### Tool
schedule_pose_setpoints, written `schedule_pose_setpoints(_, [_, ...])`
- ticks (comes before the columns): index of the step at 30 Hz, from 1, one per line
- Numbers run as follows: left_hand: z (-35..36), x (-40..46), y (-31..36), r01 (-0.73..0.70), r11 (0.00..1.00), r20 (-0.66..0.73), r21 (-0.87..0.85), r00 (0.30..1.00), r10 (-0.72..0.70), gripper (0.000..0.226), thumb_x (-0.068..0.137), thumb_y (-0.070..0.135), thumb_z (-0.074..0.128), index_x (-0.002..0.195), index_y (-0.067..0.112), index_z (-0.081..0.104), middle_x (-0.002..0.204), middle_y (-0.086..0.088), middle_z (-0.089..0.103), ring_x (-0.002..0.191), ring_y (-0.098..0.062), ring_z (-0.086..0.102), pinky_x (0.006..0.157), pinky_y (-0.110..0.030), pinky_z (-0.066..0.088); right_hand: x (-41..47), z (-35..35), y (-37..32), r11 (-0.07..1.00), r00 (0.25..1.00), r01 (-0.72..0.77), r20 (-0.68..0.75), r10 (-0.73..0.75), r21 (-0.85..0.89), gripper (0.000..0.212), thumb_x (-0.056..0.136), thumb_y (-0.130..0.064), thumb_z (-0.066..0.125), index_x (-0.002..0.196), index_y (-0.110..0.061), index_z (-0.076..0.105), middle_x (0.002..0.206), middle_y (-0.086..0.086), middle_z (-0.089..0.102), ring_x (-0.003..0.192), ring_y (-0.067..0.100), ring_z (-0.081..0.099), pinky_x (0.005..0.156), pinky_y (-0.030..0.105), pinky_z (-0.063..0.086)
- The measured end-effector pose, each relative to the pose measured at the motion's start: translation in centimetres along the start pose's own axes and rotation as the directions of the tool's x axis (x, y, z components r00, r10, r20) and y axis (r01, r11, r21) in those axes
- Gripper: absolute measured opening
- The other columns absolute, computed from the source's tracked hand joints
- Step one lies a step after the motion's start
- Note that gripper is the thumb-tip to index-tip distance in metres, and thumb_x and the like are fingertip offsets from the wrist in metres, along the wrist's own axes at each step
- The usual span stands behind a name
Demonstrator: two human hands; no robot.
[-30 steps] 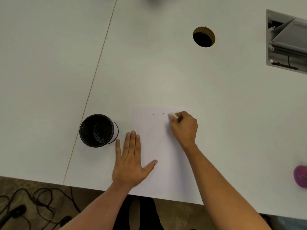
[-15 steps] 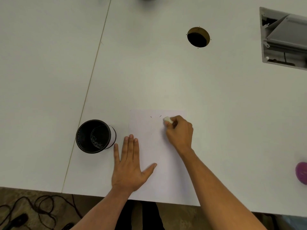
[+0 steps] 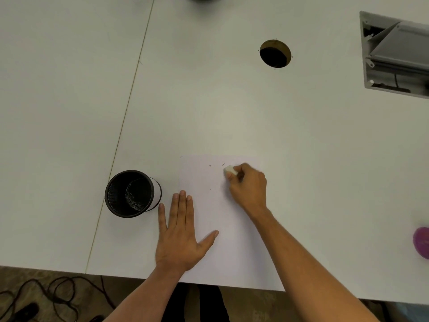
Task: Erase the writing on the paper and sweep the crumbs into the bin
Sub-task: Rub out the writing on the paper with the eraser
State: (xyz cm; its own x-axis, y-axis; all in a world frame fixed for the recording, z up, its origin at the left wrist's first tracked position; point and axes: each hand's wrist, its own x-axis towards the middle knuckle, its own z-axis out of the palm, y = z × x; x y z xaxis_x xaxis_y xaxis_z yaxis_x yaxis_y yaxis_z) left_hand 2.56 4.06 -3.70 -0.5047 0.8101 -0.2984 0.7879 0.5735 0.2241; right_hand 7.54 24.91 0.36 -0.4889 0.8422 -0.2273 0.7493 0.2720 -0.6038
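Observation:
A white sheet of paper (image 3: 234,247) lies at the table's near edge. My left hand (image 3: 181,233) presses flat on its left side, fingers spread. My right hand (image 3: 249,188) grips a small white eraser (image 3: 229,169) against the paper's upper part. A few tiny dark crumbs (image 3: 210,165) lie near the paper's top edge, left of the eraser. I see no clear writing on the sheet. A black mesh bin (image 3: 131,194) stands upright on the table just left of the paper, with something shiny at its bottom.
A round cable hole (image 3: 275,53) sits in the white table (image 3: 209,108) at the back. A grey open cable box (image 3: 397,56) is at the far right. A purple object (image 3: 421,242) lies at the right edge. Cables lie on the floor lower left.
My right hand with the eraser has slid slightly leftward across the paper's upper part. My left hand stays flat on the paper.

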Motion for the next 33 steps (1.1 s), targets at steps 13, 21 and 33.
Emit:
schedule_pose_setpoints(13, [0.0, -0.1, 0.0, 0.004, 1.000, 0.009, 0.009, 1.000, -0.004, 0.104, 0.088, 0.078, 0.027, 0.156, 0.001, 0.008, 0.166, -0.016, 0.005, 0.153, -0.030, 0.004, 0.120, -0.062, 0.009, -0.9, -0.3, 1.1, 0.999, 0.997, -0.043, -0.065, 0.045, 0.032, 0.018, 0.086, -0.029, 0.065, 0.085, -0.012, 0.067, 0.071, 0.001, 0.068, 0.065, 0.017, 0.061, 0.061, 0.024, 0.041])
schedule_pose_setpoints(21, [0.0, 0.1, 0.0, -0.004, 1.000, -0.019, -0.001, 1.000, 0.004, 0.104, 0.088, 0.077, 0.030, 0.155, 0.000, 0.011, 0.165, -0.017, 0.009, 0.153, -0.030, 0.006, 0.119, -0.062, 0.011, -3.4, 0.4, 1.8, 1.000, 0.999, 0.023, -0.036, -0.023, -0.008, 0.021, 0.088, -0.032, 0.064, 0.085, -0.013, 0.069, 0.072, 0.000, 0.069, 0.063, 0.016, 0.061, 0.059, 0.023, 0.041])
schedule_pose_setpoints(33, [0.0, 0.1, -0.1, 0.001, 1.000, -0.004, -0.007, 1.000, -0.001, 0.104, 0.088, 0.079, 0.028, 0.155, 0.001, 0.013, 0.165, -0.017, 0.010, 0.153, -0.030, 0.007, 0.118, -0.064, 0.017, -4.0, 2.3, -0.1, 0.981, 0.980, 0.195, 0.033, -0.195, -0.020, 0.020, 0.087, -0.023, 0.066, 0.072, -0.010, 0.064, 0.062, 0.001, 0.064, 0.054, 0.015, 0.055, 0.054, 0.029, 0.046])
